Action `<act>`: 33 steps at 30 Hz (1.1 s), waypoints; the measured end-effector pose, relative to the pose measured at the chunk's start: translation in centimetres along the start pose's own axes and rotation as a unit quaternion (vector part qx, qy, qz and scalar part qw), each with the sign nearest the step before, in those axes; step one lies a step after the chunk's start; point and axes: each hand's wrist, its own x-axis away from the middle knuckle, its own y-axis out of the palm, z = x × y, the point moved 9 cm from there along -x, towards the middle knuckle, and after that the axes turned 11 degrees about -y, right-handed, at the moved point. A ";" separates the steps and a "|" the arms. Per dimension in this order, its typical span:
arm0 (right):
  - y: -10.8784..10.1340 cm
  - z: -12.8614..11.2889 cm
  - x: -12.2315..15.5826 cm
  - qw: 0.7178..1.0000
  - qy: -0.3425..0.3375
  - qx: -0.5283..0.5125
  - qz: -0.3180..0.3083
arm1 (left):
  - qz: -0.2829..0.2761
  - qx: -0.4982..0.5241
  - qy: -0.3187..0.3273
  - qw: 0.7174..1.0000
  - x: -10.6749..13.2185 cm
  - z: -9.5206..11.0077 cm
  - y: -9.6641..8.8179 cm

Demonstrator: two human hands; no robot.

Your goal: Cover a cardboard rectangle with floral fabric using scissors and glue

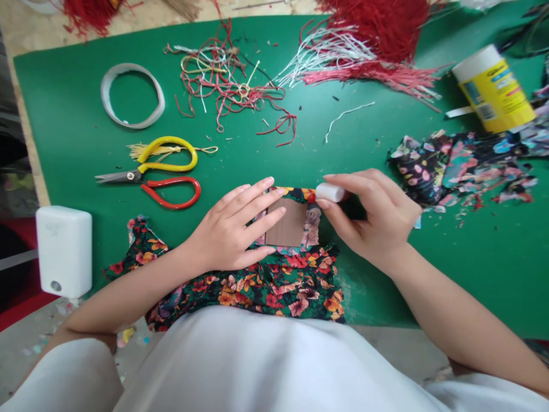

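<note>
My left hand (240, 229) lies flat with its fingers spread. It rests over a brown cardboard square (289, 223) and the floral fabric piece (313, 226) beneath it, whose edges show round the card. Between the thumb and fingers of my right hand (373, 209) is a short white glue stick (330, 193), a bare cylinder. Its left end meets the fabric's upper right corner, beside the card. Below both hands, a larger floral cloth (291, 286) spreads along the table's near edge, partly under my left forearm.
Yellow-and-red-handled scissors (141, 176) and a tape ring (104, 94) lie left on the green mat (257, 160). A white box-shaped device (64, 252) sits at the left edge. Tangled threads (240, 91), red tassels (386, 28), a yellow glue tube (497, 94) and fabric scraps (429, 166) lie beyond and right.
</note>
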 end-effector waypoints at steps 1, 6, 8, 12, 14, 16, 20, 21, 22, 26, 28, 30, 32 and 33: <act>0.3 0.1 0.0 1.000 0.005 -0.002 -0.011 | -0.001 0.001 0.003 1.000 0.0 0.0 0.0; 2.0 -0.1 0.3 0.996 -0.042 0.012 -0.077 | -0.007 0.000 0.005 1.000 -0.1 0.1 0.1; 2.3 -0.4 0.3 0.994 -0.064 0.031 -0.087 | -0.004 -0.003 0.008 1.000 -0.1 0.2 0.1; 1.7 -0.6 0.1 0.994 -0.073 0.043 -0.064 | 0.001 -0.013 0.014 1.000 -0.1 0.3 0.0; 1.2 -0.7 -0.1 0.996 -0.073 0.032 -0.042 | 0.003 -0.016 0.015 1.000 -0.1 0.3 -0.1; 0.7 -1.1 -0.2 0.996 -0.089 0.024 -0.014 | 0.004 -0.017 0.015 1.000 -0.1 0.3 -0.1; 0.9 -1.3 -0.1 0.994 -0.099 0.038 -0.013 | -0.004 -0.001 0.006 1.000 -0.1 0.1 0.1; 0.9 -1.2 -0.1 0.994 -0.096 0.045 -0.016 | -0.006 0.007 0.003 1.000 -0.1 0.1 0.1; 1.0 -1.2 0.0 0.994 -0.093 0.052 -0.019 | -0.008 0.014 0.000 1.000 -0.1 0.1 0.1; 1.1 -0.8 0.0 0.996 -0.074 0.047 -0.028 | -0.022 0.011 -0.007 1.000 -0.1 0.2 0.3; 1.1 -0.7 -0.1 0.996 -0.075 0.029 -0.033 | -0.029 0.005 -0.007 1.000 -0.1 0.3 0.3; 1.1 -0.9 -0.3 0.996 -0.087 0.014 -0.035 | -0.033 0.000 -0.007 0.999 -0.1 0.3 0.3; 0.9 -1.1 -0.4 0.994 -0.105 -0.007 -0.028 | -0.035 -0.004 -0.010 0.999 -0.1 0.3 0.2; 0.8 -1.1 -0.5 0.994 -0.108 -0.023 -0.023 | -0.036 -0.006 -0.013 0.999 -0.1 0.3 0.2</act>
